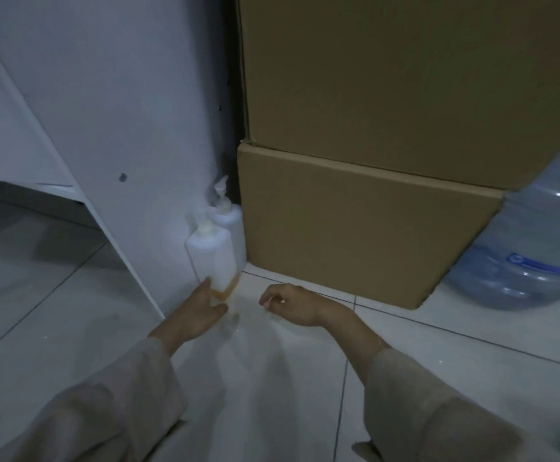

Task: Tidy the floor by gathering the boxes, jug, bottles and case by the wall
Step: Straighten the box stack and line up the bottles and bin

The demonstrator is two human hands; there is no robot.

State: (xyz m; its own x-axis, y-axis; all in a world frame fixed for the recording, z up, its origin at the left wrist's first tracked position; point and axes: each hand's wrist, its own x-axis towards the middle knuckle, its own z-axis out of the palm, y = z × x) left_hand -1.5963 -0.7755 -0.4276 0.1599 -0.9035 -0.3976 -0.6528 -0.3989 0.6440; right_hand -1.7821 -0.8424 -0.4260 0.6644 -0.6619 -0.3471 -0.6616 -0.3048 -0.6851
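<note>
Front bottle — upright, pump up

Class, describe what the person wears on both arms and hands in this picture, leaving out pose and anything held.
Both arms wear loose, long beige sleeves, the left sleeve and right sleeve ending short of the wrists. The left hand and right hand are bare: no gloves, and no rings or watch show.
</note>
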